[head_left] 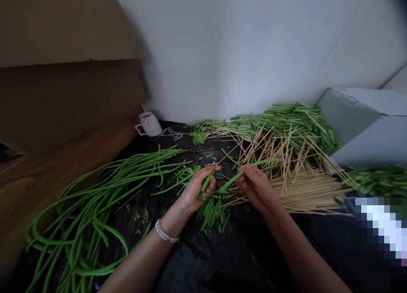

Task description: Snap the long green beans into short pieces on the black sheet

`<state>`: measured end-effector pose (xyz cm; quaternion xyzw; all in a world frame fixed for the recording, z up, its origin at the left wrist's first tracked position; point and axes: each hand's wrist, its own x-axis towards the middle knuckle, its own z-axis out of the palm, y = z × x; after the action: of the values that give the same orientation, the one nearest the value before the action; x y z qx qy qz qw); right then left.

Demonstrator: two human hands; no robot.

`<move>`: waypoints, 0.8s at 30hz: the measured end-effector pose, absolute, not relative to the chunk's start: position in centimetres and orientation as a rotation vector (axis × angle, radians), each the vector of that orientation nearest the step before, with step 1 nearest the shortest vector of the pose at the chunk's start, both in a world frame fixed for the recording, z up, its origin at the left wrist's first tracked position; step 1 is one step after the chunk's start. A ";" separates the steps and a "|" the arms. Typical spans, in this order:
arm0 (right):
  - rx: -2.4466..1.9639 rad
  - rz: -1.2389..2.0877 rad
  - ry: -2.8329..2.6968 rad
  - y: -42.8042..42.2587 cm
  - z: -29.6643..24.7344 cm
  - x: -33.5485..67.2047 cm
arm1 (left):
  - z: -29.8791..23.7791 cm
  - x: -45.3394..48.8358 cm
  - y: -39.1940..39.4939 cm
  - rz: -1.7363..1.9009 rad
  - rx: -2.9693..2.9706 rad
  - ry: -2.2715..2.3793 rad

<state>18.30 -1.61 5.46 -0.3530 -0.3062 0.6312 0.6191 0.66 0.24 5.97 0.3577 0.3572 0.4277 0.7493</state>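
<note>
My left hand is closed around a few short green bean pieces, with a bead bracelet on its wrist. My right hand pinches a long green bean that runs up and to the right over the skewers. Both hands hover above a small heap of cut bean pieces on the black plastic sheet. A spread of bamboo skewers lies just right of my right hand.
A big pile of long uncut beans lies at the left. Skewered beans are stacked by the wall, more at right. A white mug, a cardboard box and a grey box stand around.
</note>
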 end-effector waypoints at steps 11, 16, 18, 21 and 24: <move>-0.951 1.508 -0.892 -2.1 4.9 17.7 | 6.3 1.2 -1.1 0.586 0.971 0.715; -0.988 1.509 -0.956 -2.0 4.7 18.0 | 6.1 1.0 -1.1 0.585 0.980 0.719; -1.005 1.503 -0.980 -2.0 4.7 18.0 | 6.1 1.0 -1.1 0.584 0.995 0.741; -1.025 1.499 -1.026 -1.9 4.7 18.1 | 6.2 1.1 -1.1 0.553 1.032 0.724; -1.004 1.444 -0.994 -1.8 4.8 18.1 | 6.2 1.1 -1.0 0.582 1.038 0.730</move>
<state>18.08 -1.77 4.83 -0.4207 -0.4169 0.6053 0.5318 1.15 -0.98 6.19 0.4778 0.3359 0.2679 0.7662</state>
